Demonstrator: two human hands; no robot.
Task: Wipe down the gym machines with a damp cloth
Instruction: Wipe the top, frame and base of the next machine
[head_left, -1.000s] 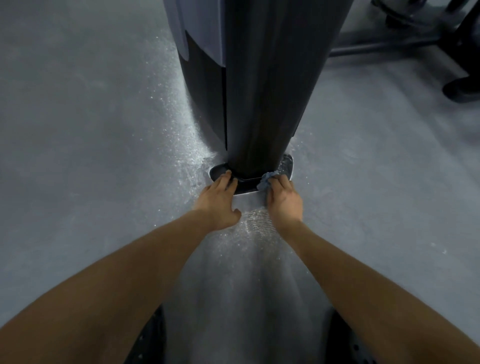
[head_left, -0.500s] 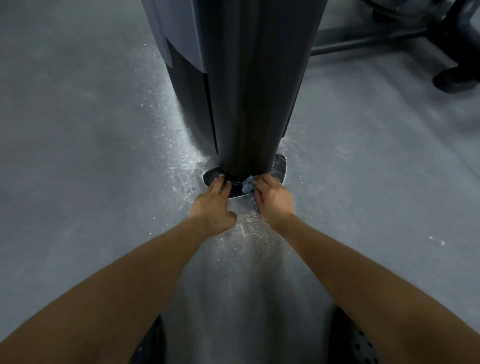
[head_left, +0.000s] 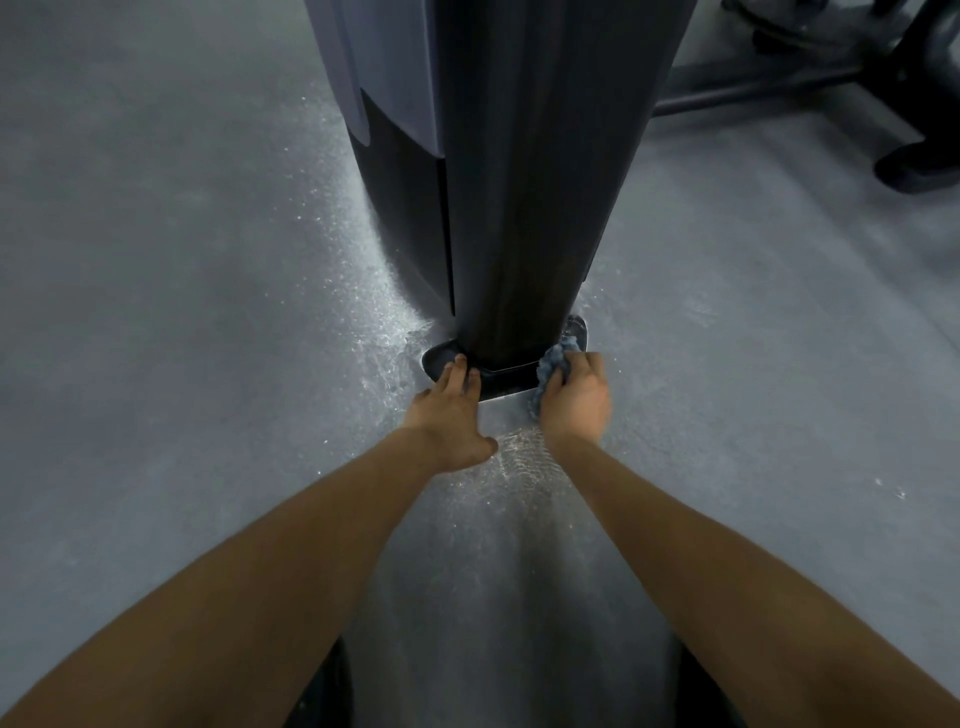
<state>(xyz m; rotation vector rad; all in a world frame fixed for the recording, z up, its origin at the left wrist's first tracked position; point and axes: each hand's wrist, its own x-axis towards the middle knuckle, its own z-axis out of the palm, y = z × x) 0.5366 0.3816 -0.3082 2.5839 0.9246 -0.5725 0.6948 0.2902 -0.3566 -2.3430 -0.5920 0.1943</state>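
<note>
Blue-grey crumpled cloth (head_left: 555, 361), gripped in the right hand (head_left: 574, 400), wipes the black moulded machine foot (head_left: 498, 379) where the left hand (head_left: 449, 415) rests flat-fingered; next probably needs sweeping round its rim.

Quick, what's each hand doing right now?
Left hand: open, straight fingers resting on the machine's foot plate.
Right hand: grips the blue cloth against that plate.

Grey speckled floor (head_left: 156, 312) catches glints of light; a black equipment frame (head_left: 919, 166) stands far right.
</note>
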